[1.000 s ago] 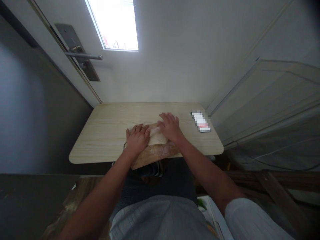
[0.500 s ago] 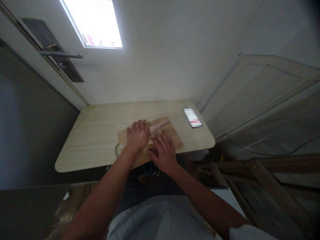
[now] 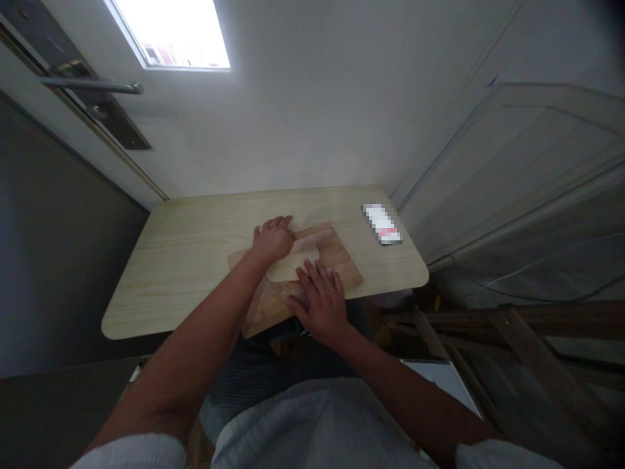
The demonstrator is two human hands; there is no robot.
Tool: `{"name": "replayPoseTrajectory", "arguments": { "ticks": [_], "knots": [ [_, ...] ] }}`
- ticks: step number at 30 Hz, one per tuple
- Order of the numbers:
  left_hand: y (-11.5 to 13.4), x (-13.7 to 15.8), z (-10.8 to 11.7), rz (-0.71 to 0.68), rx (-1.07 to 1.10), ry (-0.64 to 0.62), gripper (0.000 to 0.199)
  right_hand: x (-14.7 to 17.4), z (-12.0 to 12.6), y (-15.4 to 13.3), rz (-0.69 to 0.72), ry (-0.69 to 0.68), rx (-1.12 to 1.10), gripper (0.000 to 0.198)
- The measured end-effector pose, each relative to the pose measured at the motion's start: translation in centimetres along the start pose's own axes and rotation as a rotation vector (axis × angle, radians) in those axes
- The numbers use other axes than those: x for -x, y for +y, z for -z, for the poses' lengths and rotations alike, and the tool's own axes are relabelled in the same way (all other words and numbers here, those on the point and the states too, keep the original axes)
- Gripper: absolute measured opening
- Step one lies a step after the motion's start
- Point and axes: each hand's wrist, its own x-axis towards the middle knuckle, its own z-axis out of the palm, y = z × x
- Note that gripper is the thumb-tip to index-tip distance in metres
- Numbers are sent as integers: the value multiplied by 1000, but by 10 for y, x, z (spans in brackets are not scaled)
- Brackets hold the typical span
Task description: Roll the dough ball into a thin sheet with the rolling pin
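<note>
A flattened, pale oval of dough [image 3: 291,266] lies on the wooden board [image 3: 266,311]. My left hand [image 3: 274,238] is closed over a thin wooden rolling pin [image 3: 306,232] at the board's far side, fingertips reaching past it. Most of the pin is hidden under that hand, and only a pale length shows to its right. At the dough's near right edge rests my right hand [image 3: 323,296], open, fingers apart and pointing forward, touching the dough and the board.
The board overhangs the front edge of a light wooden table [image 3: 170,260]. A phone [image 3: 381,223] with a lit screen lies at the table's right end. Behind stands a white door [image 3: 293,130] with a metal handle [image 3: 92,85]. Wooden beams [image 3: 469,319] are at the right.
My left hand has moved forward with the rolling pin, from across the dough to the board's far side, uncovering the dough. My right hand has shifted slightly nearer to me. The camera view has tilted.
</note>
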Motion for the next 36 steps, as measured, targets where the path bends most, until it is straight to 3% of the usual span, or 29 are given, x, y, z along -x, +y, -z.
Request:
{"name": "replayPoseTrajectory", "arguments": {
  "ticks": [8,18,21,26,28,31,36],
  "knots": [
    [13,38,-1,-81,-82,56,65,1,2,2,11,-15,4,66],
    [11,-21,0,-119,-53,-60,65,1,5,1,8,-44,19,66],
    [9,-18,-4,-128,-10,-41,58,0,5,1,9,-43,9,66],
    [18,-1,-1,-138,-84,-12,64,-1,7,3,26,-47,1,66],
    [25,-1,3,-214,-125,6,62,-1,8,5,34,-58,-3,67],
    [33,-8,4,-353,-123,-69,58,-2,8,6,36,-66,-12,67],
    [33,-11,-8,-216,-65,-95,61,-2,8,5,35,-51,-28,63]
  ]
}}
